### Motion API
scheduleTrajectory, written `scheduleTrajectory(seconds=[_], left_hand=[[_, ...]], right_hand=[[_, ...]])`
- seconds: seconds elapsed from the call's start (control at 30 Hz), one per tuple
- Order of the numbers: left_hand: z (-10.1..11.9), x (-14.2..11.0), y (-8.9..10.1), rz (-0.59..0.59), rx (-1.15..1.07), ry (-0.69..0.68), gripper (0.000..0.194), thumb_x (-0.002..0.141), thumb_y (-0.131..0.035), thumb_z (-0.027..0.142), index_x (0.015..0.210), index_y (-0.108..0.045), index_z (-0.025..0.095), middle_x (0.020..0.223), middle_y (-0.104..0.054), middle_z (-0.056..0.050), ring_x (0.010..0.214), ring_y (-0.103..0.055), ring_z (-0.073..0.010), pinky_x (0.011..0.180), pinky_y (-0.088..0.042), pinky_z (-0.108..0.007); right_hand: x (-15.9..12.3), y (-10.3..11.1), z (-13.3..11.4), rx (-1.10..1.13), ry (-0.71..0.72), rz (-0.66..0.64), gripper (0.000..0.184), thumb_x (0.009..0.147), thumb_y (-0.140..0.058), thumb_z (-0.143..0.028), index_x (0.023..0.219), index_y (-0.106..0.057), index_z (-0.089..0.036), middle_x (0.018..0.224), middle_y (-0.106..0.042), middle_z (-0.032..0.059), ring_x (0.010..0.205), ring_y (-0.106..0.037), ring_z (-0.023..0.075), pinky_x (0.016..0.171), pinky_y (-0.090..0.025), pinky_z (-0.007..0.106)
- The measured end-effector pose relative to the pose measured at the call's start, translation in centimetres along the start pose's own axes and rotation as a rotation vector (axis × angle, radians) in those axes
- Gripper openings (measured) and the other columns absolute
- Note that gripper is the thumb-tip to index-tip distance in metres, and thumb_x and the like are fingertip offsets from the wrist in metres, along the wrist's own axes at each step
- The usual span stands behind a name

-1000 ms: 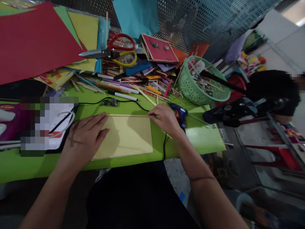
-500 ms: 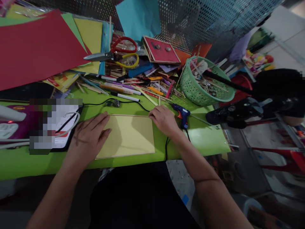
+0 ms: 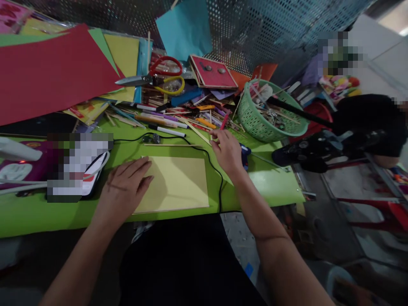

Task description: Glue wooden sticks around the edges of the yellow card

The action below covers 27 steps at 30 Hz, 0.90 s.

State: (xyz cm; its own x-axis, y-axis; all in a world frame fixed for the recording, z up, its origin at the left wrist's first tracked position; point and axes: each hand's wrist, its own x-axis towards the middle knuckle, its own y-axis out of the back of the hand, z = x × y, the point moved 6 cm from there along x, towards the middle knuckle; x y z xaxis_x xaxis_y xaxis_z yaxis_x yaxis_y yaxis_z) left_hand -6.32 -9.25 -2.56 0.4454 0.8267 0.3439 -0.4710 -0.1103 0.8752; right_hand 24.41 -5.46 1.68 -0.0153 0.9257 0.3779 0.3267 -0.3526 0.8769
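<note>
A pale yellow rectangular card (image 3: 180, 182) lies flat on the green tabletop, a thin pale edge showing along its front. My left hand (image 3: 127, 182) rests on the card's left part, fingers stretched out. Just behind the card's far edge lies a thin wooden stick (image 3: 172, 145), apart from it. My right hand (image 3: 228, 151) hovers beyond the card's far right corner with fingers loosely bent and thumb apart; I see nothing held. It partly covers a blue glue gun (image 3: 245, 154). A narrow yellow strip (image 3: 197, 132) ends near its fingertips.
Pens, sticks and scissors (image 3: 149, 80) crowd the back, beside a red framed panel (image 3: 213, 72). A green basket (image 3: 272, 112) stands right of them. Left are a phone (image 3: 91, 165) and coloured paper sheets (image 3: 57, 72). A black cord (image 3: 219, 182) crosses the tabletop.
My right hand has left the card's far right corner and moved up and right, over the glue gun. The stick along the card's far edge now lies separate behind it. My left hand stays on the card.
</note>
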Motion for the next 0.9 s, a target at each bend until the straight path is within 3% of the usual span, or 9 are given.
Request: scheduleTrajectory(seconds=[0.13,0.3,0.43,0.53,0.7,0.9], left_hand=[[0.7,-0.3,-0.1,-0.033,0.002,-0.004,0.043,0.107,-0.043,0.038,0.136,-0.068,0.019,0.145,-0.070,-0.012,0.126,-0.066,-0.0351,0.108,-0.051,-0.057],[1.1,-0.4,-0.1,-0.015,0.034,0.008,0.037,0.107,-0.045,0.035,0.135,-0.066,0.021,0.142,-0.071,-0.012,0.125,-0.066,-0.0349,0.105,-0.052,-0.059],[1.4,-0.4,-0.2,0.018,0.036,-0.015,0.037,0.106,-0.049,0.033,0.139,-0.063,0.023,0.143,-0.070,-0.013,0.123,-0.067,-0.0363,0.103,-0.053,-0.060],[1.8,-0.4,-0.2,0.026,0.023,-0.029,0.041,0.104,-0.052,0.031,0.144,-0.060,0.025,0.143,-0.070,-0.013,0.123,-0.067,-0.0372,0.105,-0.052,-0.060],[2.0,-0.5,-0.3,-0.005,0.017,-0.003,0.038,0.106,-0.049,0.033,0.140,-0.061,0.022,0.144,-0.069,-0.014,0.129,-0.065,-0.0374,0.107,-0.051,-0.059],[1.9,-0.9,-0.1,-0.009,-0.009,-0.001,0.036,0.107,-0.048,0.034,0.137,-0.063,0.020,0.148,-0.067,-0.012,0.131,-0.066,-0.0346,0.110,-0.050,-0.054]], right_hand=[[-1.6,4.4,2.4,0.040,-0.110,0.041,0.017,0.097,-0.061,-0.025,0.110,-0.071,-0.022,0.114,-0.072,0.0096,0.084,-0.069,0.0215,0.083,-0.053,0.038],[-5.5,8.2,6.3,-0.091,-0.329,-0.008,0.022,0.097,-0.064,-0.042,0.095,-0.072,-0.022,0.099,-0.074,0.0082,0.085,-0.068,0.0238,0.077,-0.049,0.036],[-8.1,7.5,9.2,-0.159,-0.606,-0.112,0.037,0.095,-0.063,-0.058,0.084,-0.069,-0.023,0.088,-0.076,0.0082,0.082,-0.068,0.0259,0.071,-0.044,0.035],[-8.8,5.9,10.3,-0.118,-0.704,-0.152,0.041,0.088,-0.068,-0.064,0.084,-0.068,-0.023,0.083,-0.075,0.0069,0.076,-0.066,0.0253,0.067,-0.041,0.034],[-9.2,4.6,12.4,0.224,-0.822,0.022,0.028,0.064,-0.081,-0.041,0.073,-0.061,-0.024,0.065,-0.062,-0.0013,0.067,-0.057,0.0208,0.064,-0.039,0.032],[-10.1,4.9,12.0,0.586,-0.814,0.111,0.041,0.059,-0.076,-0.043,0.090,-0.058,-0.024,0.073,-0.061,-0.0037,0.063,-0.054,0.0151,0.061,-0.044,0.029]])
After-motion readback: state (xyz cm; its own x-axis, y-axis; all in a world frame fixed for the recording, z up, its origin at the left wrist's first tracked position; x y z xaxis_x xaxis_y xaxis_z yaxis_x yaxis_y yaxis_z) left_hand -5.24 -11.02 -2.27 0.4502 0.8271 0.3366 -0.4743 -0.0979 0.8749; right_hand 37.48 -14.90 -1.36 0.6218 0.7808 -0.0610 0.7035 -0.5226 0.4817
